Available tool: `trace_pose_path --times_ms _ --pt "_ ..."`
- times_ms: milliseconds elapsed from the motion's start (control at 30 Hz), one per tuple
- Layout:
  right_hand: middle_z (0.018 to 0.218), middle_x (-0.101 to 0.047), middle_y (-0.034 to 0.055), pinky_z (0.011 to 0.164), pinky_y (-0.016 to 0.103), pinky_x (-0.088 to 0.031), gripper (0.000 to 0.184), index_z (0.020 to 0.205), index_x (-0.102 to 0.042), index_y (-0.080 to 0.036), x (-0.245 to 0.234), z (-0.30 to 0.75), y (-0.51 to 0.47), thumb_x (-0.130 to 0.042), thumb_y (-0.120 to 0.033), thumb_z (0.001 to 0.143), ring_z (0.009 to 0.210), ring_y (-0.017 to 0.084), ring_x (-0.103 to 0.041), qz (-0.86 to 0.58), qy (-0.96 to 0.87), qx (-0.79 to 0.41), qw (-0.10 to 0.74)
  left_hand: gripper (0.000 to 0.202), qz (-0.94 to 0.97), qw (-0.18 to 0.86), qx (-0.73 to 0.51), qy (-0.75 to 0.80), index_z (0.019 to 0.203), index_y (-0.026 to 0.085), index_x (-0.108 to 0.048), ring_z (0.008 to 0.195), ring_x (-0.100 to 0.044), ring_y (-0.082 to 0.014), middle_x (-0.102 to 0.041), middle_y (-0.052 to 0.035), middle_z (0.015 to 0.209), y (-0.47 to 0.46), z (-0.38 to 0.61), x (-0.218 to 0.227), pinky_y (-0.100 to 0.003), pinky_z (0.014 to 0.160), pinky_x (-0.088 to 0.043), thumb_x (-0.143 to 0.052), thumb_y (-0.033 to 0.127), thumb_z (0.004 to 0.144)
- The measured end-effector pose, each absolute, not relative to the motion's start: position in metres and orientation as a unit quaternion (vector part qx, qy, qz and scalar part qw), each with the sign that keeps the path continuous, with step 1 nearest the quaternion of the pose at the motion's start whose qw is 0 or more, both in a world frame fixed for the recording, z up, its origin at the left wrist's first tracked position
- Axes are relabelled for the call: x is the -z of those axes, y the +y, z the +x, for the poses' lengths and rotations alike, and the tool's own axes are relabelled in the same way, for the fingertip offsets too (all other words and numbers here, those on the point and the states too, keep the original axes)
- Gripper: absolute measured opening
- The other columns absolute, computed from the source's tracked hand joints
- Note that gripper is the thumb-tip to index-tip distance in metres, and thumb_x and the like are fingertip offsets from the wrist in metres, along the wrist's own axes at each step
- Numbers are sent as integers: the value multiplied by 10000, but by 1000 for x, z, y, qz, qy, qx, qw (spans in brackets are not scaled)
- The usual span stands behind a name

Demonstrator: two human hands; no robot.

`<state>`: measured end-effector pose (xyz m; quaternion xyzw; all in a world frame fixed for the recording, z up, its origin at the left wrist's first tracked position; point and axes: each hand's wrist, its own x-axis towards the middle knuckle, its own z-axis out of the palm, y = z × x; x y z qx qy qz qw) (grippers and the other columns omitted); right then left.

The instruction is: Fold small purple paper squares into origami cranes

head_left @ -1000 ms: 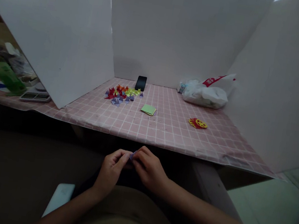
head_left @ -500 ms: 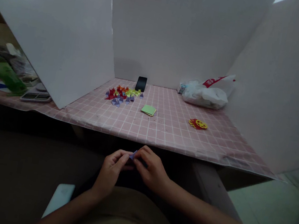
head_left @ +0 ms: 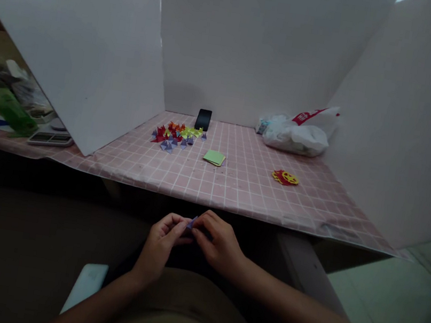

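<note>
Between my two hands, below the table's front edge, is a small folded piece of purple paper (head_left: 191, 223). My left hand (head_left: 163, 237) pinches it from the left, thumb on the near side. On the other side my right hand (head_left: 216, 240) has its fingertips closed on the paper's right part. The fingers cover much of the paper. On the table lies a short stack of square paper sheets (head_left: 214, 157), green on top. Several small folded paper pieces (head_left: 174, 136) in red, orange, yellow and purple are heaped to the left of the stack.
A pink checked cloth (head_left: 244, 187) covers the table, with white panels (head_left: 256, 54) around it. A black phone (head_left: 203, 120), a white plastic bag (head_left: 298, 136) and yellow and red cutouts (head_left: 286, 178) lie on it. Outside the left panel are a green bottle (head_left: 7, 103) and a scale (head_left: 51, 137).
The view has tilted very slightly. Both hands keep their hold on the purple paper in nearly the same place.
</note>
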<state>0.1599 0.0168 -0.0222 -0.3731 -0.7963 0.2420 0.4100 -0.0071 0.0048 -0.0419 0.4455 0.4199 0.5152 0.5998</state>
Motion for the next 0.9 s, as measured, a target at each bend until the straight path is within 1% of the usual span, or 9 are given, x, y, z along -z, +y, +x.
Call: trace_pose_path --times_ms 133,400,600,900 --pt "810 -582 47 649 286 -434 117 833 -578 -191 23 159 17 -510 -119 895 746 168 -561 -374 -806 -227 399 209 444 600 -513 423 896 159 -672 920 -676 -192 -707 -57 951 6 -7 42 -326 795 -593 -654 366 867" --pt "784 -573 49 626 272 -419 126 794 -566 -176 28 158 19 -503 -111 882 711 159 -546 -379 -812 -215 389 223 452 597 -507 428 892 160 -676 923 -656 -194 -698 -51 942 6 -7 40 -341 809 -588 -661 380 856" --pt "768 -566 42 624 260 -411 124 777 -550 -169 32 156 20 -512 -86 861 698 152 -538 -387 -808 -205 394 230 445 597 -505 436 875 155 -676 889 -655 -185 -695 -48 911 5 -6 39 -314 791 -580 -667 384 848" --pt "752 -570 34 615 252 -408 122 773 -537 -179 32 155 19 -525 -81 845 682 148 -538 -386 -799 -204 415 232 457 587 -510 431 862 153 -669 865 -657 -185 -700 -50 886 8 -4 39 -323 785 -574 -720 368 791"
